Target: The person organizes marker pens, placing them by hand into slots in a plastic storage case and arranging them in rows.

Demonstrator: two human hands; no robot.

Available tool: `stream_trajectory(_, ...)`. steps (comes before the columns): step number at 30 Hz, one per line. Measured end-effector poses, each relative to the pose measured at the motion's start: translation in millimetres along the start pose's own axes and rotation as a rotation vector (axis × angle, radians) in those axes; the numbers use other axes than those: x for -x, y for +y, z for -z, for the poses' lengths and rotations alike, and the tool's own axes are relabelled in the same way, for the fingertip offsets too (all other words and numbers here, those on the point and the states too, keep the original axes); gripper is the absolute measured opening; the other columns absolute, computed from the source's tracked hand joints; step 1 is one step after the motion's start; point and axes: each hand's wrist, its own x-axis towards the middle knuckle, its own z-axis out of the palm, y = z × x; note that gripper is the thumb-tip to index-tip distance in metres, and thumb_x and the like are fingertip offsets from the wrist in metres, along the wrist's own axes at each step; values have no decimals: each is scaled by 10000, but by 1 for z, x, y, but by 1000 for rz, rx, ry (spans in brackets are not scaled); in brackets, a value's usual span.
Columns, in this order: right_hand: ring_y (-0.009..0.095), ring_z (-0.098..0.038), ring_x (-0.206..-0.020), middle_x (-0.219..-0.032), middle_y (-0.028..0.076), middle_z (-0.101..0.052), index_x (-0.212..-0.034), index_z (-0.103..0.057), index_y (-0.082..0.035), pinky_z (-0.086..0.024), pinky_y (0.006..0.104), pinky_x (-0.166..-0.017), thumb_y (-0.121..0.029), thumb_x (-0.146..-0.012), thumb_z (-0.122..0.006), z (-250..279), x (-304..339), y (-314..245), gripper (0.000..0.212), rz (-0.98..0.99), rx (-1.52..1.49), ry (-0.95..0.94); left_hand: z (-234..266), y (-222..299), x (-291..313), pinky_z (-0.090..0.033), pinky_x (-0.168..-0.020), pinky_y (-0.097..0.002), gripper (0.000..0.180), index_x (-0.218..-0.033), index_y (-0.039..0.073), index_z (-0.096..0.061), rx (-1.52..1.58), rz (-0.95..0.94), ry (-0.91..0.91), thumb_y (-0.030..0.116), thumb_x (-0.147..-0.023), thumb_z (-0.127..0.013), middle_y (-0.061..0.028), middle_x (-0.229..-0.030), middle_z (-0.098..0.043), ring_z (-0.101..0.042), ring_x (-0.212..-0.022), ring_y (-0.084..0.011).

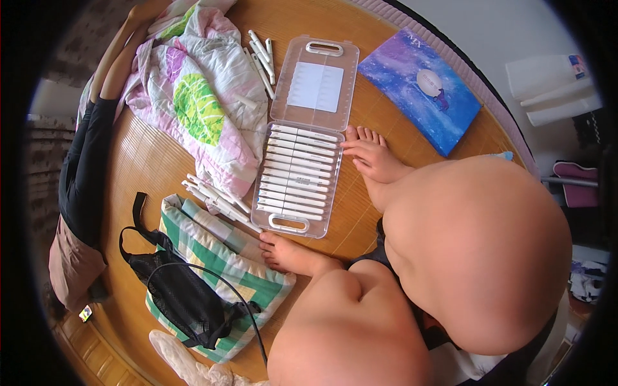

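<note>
My right hand (376, 159) rests over my right foot, its fingers apart and pointing left, with nothing seen in them. Its fingertips lie by the right edge of a clear plastic case (329, 222); whether they touch it I cannot tell. The case lies unfolded flat, with a row of white markers (297, 170) in its near half and a white paper sheet (315, 86) in its lid. Loose white markers (261, 59) lie left of the lid, and several more markers (219, 201) left of the near half. My left hand is not in view.
A blue-purple box (421, 87) lies right of the case. Left are a patterned quilt (222, 96), a green checked cushion (277, 289) and a black mesh bag (174, 296) with a cable. Another person in dark trousers (84, 174) is at the far left. My bent knees fill the lower right.
</note>
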Motion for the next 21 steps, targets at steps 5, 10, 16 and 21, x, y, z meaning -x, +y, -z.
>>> stream_trajectory(5, 217, -357, -1043, -1125, -30, -437, -987, -507, -146, -219, 419, -860, -91, -709, -495, -3, 1, 2, 284, 7, 49, 60, 1, 1, 0, -410, -669, -303, 138, -805, -17, -501, -4, 3, 0, -20, -674, -544, -135, -805, -503, -500, -749, -220)
stream_trajectory(10, 220, -356, -1047, -1122, -29, -440, -980, -508, -142, -218, 419, -863, -88, -709, -489, -1, 0, 0, 277, 0, 33, 33, -1, 3, 1, -410, -667, -302, 137, -803, -17, -500, -17, 10, 7, -21, -674, -544, -134, -803, -503, -500, -747, -219)
stream_trajectory(16, 274, -322, -1041, -1140, 48, -378, -1012, -500, -153, -265, 433, -833, -140, -673, -513, -6, 4, 8, 340, 46, 76, 41, -2, 5, 3, -410, -664, -302, 134, -801, -16, -500, -22, 6, 17, -22, -674, -544, -134, -799, -503, -500, -745, -219)
stream_trajectory(21, 267, -337, -1020, -1114, 54, -402, -1017, -493, -142, -275, 423, -816, -119, -675, -499, -3, 2, 6, 343, 101, 60, 37, -1, 7, 5, -410, -662, -302, 133, -798, -16, -499, -38, 3, 30, -22, -673, -544, -133, -797, -503, -500, -743, -218)
